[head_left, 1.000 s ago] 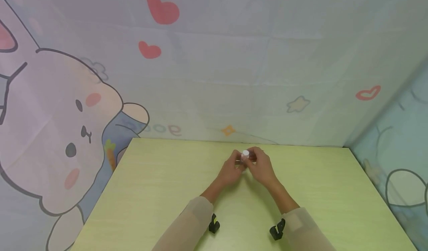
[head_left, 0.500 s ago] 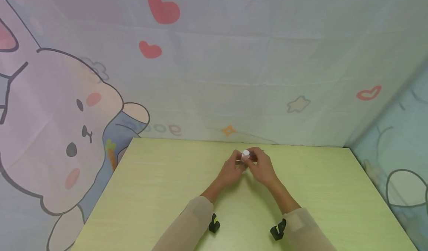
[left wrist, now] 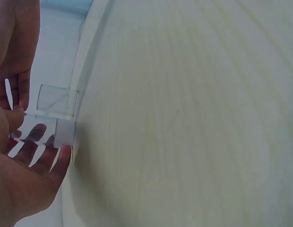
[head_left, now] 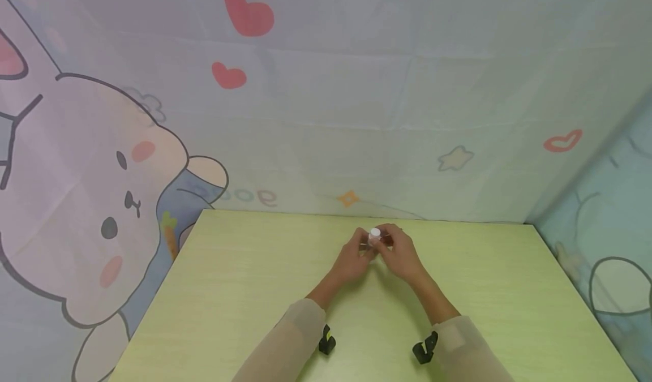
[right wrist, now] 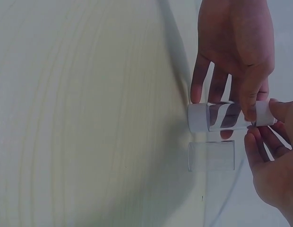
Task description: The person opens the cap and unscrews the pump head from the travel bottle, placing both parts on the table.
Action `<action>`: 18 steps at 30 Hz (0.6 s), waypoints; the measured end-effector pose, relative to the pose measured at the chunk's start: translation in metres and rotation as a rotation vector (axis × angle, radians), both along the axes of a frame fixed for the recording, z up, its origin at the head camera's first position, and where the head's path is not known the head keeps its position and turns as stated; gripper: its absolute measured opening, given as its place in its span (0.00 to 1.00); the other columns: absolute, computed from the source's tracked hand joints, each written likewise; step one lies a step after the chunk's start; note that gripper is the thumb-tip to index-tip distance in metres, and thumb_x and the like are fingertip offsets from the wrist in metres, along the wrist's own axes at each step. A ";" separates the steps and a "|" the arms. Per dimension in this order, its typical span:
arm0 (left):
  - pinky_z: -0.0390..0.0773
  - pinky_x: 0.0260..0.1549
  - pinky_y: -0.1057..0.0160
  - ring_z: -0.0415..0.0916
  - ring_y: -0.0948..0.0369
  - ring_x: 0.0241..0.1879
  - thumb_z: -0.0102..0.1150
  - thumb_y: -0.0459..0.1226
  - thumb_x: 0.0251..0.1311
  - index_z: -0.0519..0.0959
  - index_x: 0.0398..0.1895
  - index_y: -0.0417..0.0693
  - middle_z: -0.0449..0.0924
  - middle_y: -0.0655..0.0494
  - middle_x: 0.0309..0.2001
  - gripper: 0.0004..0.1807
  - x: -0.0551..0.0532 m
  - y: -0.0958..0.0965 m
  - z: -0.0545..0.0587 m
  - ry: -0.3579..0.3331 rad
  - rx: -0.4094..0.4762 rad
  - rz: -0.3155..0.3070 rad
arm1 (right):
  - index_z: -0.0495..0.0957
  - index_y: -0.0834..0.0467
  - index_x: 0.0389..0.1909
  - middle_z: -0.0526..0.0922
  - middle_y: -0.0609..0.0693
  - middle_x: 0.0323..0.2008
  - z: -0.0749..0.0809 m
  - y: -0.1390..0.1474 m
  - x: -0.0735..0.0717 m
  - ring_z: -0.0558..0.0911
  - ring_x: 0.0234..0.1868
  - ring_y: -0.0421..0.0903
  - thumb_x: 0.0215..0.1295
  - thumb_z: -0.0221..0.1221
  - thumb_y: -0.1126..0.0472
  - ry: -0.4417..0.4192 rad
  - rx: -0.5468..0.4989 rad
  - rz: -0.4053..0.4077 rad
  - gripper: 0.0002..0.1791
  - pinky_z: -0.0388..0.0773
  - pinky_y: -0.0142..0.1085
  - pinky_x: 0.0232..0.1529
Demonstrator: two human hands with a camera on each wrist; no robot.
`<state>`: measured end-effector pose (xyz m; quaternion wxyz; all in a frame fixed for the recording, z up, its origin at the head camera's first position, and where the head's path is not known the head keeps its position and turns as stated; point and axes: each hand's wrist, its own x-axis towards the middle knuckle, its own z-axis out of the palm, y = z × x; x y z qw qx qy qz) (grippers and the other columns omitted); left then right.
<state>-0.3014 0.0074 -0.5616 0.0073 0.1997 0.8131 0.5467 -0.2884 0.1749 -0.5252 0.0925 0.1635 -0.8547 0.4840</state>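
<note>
A slim clear bottle [right wrist: 227, 116] stands upright between both hands, its white bottom section [right wrist: 198, 117] close to the tabletop. The white cap [head_left: 374, 233] shows at its top in the head view. My left hand [head_left: 351, 262] grips the bottle's clear body, thumb on one side and fingers round the other. The right hand [head_left: 401, 256] pinches the cap between thumb and fingers, as the right wrist view shows. Beside the bottle, on the right hand's side, stands a clear cylindrical cup [left wrist: 57, 100]; in the head view the right hand hides most of it.
The pale yellow-green table [head_left: 244, 269] reaches back to a cloth backdrop [head_left: 326, 104] printed with a rabbit and hearts. Another printed cloth hangs along the right side. Black wrist mounts [head_left: 327, 341] sit at both sleeve cuffs.
</note>
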 end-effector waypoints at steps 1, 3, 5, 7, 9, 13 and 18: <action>0.79 0.65 0.53 0.79 0.51 0.65 0.59 0.43 0.78 0.69 0.51 0.51 0.82 0.51 0.59 0.11 0.000 0.000 0.000 -0.003 0.000 0.001 | 0.77 0.66 0.56 0.83 0.62 0.52 0.000 0.000 0.000 0.84 0.53 0.61 0.74 0.65 0.66 0.002 -0.003 0.003 0.14 0.83 0.54 0.59; 0.79 0.65 0.52 0.79 0.50 0.65 0.60 0.43 0.78 0.70 0.51 0.52 0.82 0.51 0.59 0.11 0.000 0.000 -0.001 -0.007 0.001 0.005 | 0.77 0.67 0.56 0.83 0.62 0.51 0.000 0.000 0.000 0.84 0.53 0.61 0.74 0.65 0.67 0.010 0.000 0.007 0.14 0.83 0.54 0.58; 0.80 0.64 0.51 0.79 0.50 0.65 0.60 0.44 0.78 0.70 0.51 0.52 0.82 0.51 0.60 0.11 0.000 0.001 -0.001 -0.015 -0.001 0.007 | 0.77 0.67 0.56 0.83 0.62 0.51 -0.001 0.001 0.000 0.84 0.53 0.60 0.74 0.65 0.67 0.013 0.001 0.006 0.14 0.83 0.54 0.58; 0.80 0.64 0.50 0.79 0.49 0.65 0.60 0.44 0.78 0.70 0.51 0.53 0.82 0.51 0.60 0.11 -0.001 0.001 -0.001 -0.021 0.004 0.004 | 0.77 0.67 0.56 0.83 0.62 0.52 0.000 0.001 0.001 0.84 0.53 0.60 0.74 0.65 0.67 0.012 0.000 0.004 0.14 0.83 0.54 0.58; 0.80 0.64 0.49 0.79 0.49 0.65 0.59 0.45 0.78 0.70 0.52 0.53 0.82 0.51 0.60 0.11 -0.001 0.001 -0.002 -0.026 0.008 0.000 | 0.77 0.67 0.56 0.83 0.61 0.52 0.000 0.001 0.001 0.84 0.53 0.60 0.74 0.64 0.68 0.015 0.006 0.002 0.14 0.83 0.54 0.58; 0.79 0.65 0.49 0.79 0.49 0.65 0.59 0.43 0.78 0.70 0.52 0.53 0.82 0.52 0.60 0.10 -0.001 0.001 -0.001 -0.019 0.009 0.000 | 0.77 0.67 0.56 0.82 0.62 0.53 0.001 0.000 0.003 0.84 0.53 0.61 0.75 0.64 0.67 0.019 0.000 0.005 0.14 0.83 0.55 0.58; 0.79 0.65 0.50 0.79 0.50 0.65 0.59 0.41 0.78 0.70 0.52 0.53 0.82 0.52 0.60 0.09 0.000 0.001 -0.001 -0.015 0.007 -0.002 | 0.78 0.66 0.55 0.83 0.61 0.52 0.003 -0.001 0.004 0.84 0.51 0.59 0.75 0.64 0.65 0.022 -0.014 0.005 0.13 0.83 0.55 0.57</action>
